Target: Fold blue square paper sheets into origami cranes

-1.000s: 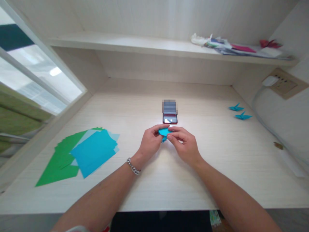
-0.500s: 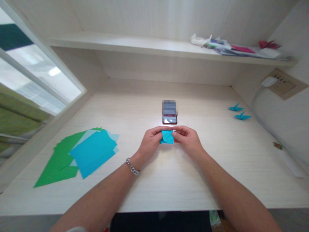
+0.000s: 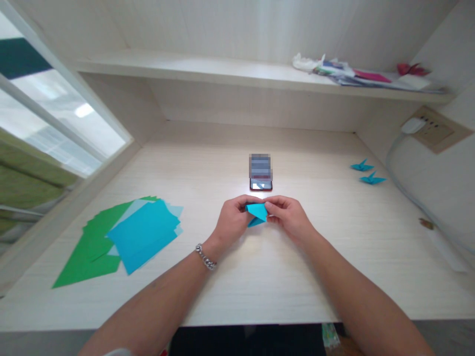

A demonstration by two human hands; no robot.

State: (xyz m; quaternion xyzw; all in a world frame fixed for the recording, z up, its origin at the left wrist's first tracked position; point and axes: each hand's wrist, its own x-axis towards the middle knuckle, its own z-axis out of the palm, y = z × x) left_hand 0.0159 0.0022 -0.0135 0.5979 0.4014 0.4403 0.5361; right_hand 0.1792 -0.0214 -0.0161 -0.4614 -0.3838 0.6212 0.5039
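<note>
A small folded piece of blue paper (image 3: pixel 257 213) is pinched between both hands just above the desk's middle. My left hand (image 3: pixel 232 221) grips its left side with closed fingers; a metal bracelet sits on that wrist. My right hand (image 3: pixel 289 217) pinches the right side, fingers closed. The paper shows a triangular flap pointing down. A phone (image 3: pixel 261 173) lies on the desk just beyond the hands.
A fan of blue and green paper sheets (image 3: pixel 126 236) lies at the left of the wooden desk (image 3: pixel 237 277). Two folded blue cranes (image 3: pixel 367 172) rest at the far right. A shelf (image 3: pixel 222 69) above holds papers. A wall socket with a plugged cable (image 3: pixel 426 129) is on the right.
Both hands kept hold of the blue paper and turned it; the square face seen half a second ago now shows as a downward-pointing triangle. The hands stayed in the same spot.
</note>
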